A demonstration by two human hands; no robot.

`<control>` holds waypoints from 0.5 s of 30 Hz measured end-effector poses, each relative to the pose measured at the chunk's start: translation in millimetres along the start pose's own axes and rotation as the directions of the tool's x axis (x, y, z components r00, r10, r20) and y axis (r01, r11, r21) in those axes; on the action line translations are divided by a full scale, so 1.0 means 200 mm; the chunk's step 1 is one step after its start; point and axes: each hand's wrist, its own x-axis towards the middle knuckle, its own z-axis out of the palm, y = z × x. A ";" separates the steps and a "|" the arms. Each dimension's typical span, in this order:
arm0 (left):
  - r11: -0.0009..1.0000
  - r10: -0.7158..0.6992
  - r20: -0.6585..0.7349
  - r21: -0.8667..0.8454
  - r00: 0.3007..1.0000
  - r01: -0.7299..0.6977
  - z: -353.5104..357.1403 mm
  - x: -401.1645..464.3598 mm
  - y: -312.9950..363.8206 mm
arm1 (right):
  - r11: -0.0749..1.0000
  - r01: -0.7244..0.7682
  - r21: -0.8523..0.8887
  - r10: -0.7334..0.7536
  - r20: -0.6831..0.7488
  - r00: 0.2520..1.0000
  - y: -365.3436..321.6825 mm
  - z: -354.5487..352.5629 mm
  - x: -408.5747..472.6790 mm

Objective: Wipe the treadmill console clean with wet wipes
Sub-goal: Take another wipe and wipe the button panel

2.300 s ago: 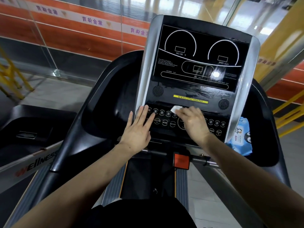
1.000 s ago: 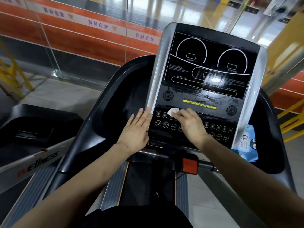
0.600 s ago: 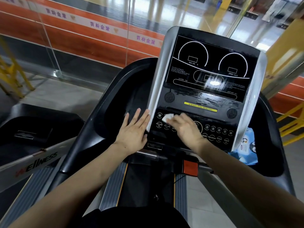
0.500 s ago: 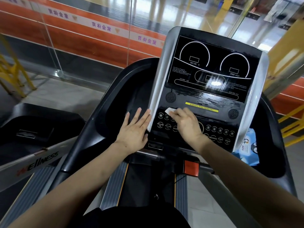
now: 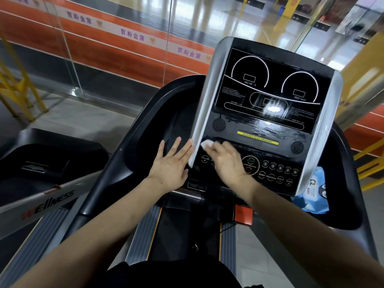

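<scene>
The wet wipe [image 5: 206, 144] slid left — right hand [image 5: 227, 163] presses it down to scrub; left hand [image 5: 172, 163], flat and empty, steadies the treadmill console [image 5: 268, 113].

- Your left hand [image 5: 171, 165] and right hand [image 5: 227, 161] are bare: no gloves or rings.
- Both forearms show no sleeves.
- Dark clothing [image 5: 172, 275] fills bottom centre.

The treadmill console [image 5: 270, 121] carries a white wet wipe [image 5: 206, 144] on its button panel; a blue wipes pack [image 5: 311, 192] lies in its right side tray.
</scene>
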 end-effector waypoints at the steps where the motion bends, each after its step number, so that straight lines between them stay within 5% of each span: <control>1: 1.000 0.001 -0.002 0.003 1.000 -0.001 0.00 0.00 0.00 | 0.999 0.053 0.008 -0.053 0.019 0.998 -0.04 0.02 -0.06; 6: 1.000 -0.002 0.010 -0.008 1.000 0.002 0.00 0.00 0.00 | 0.982 0.183 0.035 -0.186 0.082 0.979 -0.06 0.05 -0.16; 12: 1.000 -0.014 0.023 -0.020 1.000 0.014 -0.02 -0.01 0.01 | 0.991 -0.119 0.053 0.117 0.045 0.992 -0.03 -0.04 0.07; 15: 1.000 -0.018 0.018 0.005 1.000 0.018 -0.01 0.00 0.00 | 0.995 -0.070 0.066 0.068 0.043 0.997 -0.12 0.01 -0.03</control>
